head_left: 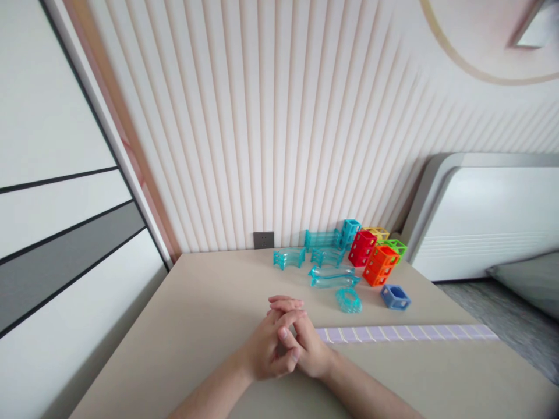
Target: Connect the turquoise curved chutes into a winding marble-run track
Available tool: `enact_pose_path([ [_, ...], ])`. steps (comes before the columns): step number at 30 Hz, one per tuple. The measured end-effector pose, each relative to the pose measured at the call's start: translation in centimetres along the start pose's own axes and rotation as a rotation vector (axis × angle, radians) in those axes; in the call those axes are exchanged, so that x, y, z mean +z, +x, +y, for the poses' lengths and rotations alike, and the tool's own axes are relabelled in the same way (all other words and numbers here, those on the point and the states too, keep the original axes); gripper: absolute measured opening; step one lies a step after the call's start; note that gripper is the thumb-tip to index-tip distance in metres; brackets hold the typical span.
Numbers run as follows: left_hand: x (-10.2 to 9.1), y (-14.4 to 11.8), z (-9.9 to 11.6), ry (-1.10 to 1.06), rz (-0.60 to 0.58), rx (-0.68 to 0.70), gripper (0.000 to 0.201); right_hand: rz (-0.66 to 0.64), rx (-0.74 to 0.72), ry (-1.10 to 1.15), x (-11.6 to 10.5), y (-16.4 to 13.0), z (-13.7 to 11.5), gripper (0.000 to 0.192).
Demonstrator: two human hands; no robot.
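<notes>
Two hands clasped on table point(209, 302): left hand point(264, 349), right hand point(308, 349), fingers point(286, 304) interlaced, curled shut on each other, holding nothing. One teal ring point(348, 300) nearest, just beyond fingertips, apart. One blue cube point(395, 297) right of ring. One purple tile strip point(406, 333) beside right hand

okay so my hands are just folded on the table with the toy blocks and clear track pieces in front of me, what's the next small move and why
Probably unclasp and reach the right hand forward to the teal ring piece. Both hands are interlocked, the left hand included, and hold nothing. The ring lies loose on the table, nearest the fingers, just beyond the lilac strip, with the clear tube and stacked cubes farther back.
</notes>
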State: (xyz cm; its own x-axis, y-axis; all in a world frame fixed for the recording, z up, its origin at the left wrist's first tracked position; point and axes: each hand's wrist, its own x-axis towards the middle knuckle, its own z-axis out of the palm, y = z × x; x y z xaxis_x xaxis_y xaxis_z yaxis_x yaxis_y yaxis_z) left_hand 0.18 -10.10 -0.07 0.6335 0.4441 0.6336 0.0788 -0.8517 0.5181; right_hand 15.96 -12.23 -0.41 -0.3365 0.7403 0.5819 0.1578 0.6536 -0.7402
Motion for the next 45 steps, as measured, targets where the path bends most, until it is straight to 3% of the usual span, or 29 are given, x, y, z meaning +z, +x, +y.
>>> enact_pose_path([
  [6, 0.0, 0.0, 0.0, -0.009, -0.026, -0.005, 0.058, -0.015, -0.002, -0.036, -0.3, 0.1, -0.1, 0.049],
  [10, 0.3, -0.4, -0.2, 0.0, -0.038, 0.039, 0.059, -0.076, -0.083, -0.089, -0.8, 0.2, -0.1, 0.05],
  [17, 0.8, 0.2, 0.5, 0.066, 0.05, 0.181, 0.061, -0.15, -0.146, -0.232, -1.8, 0.3, -0.7, 0.064],
  [20, 1.0, 0.6, 1.1, 0.126, 0.135, 0.181, 0.063, -0.013, -0.137, -0.344, -2.7, 0.7, -0.9, 0.057],
  [23, 1.0, 0.7, 1.3, 0.192, 0.192, 0.165, 0.068, 0.22, 0.006, -0.556, -4.1, 1.7, -0.5, 0.044],
  [25, 1.0, 0.6, 1.2, 0.241, 0.19, 0.159, 0.066, 0.271, 0.101, -0.763, -5.0, 2.6, 0.0, 0.035],
  [28, 0.9, 0.4, 0.8, 0.276, 0.155, 0.103, 0.06, 0.183, 0.18, -0.981, -5.7, 4.0, 0.3, 0.026],
  [34, 0.4, 0.6, 1.0, 0.322, 0.081, 0.0, 0.036, -0.101, 0.247, -1.089, -4.8, 8.6, 0.4, 0.027],
  [41, -0.2, 0.6, 0.8, 0.332, 0.076, -0.005, 0.025, -0.425, 0.259, -1.218, -8.7, 14.9, 4.0, 0.077],
  [45, -0.2, 0.6, 0.4, 0.316, 0.067, -0.005, 0.026, -0.54, 0.399, -1.213, -9.5, 15.8, 5.6, 0.084],
])
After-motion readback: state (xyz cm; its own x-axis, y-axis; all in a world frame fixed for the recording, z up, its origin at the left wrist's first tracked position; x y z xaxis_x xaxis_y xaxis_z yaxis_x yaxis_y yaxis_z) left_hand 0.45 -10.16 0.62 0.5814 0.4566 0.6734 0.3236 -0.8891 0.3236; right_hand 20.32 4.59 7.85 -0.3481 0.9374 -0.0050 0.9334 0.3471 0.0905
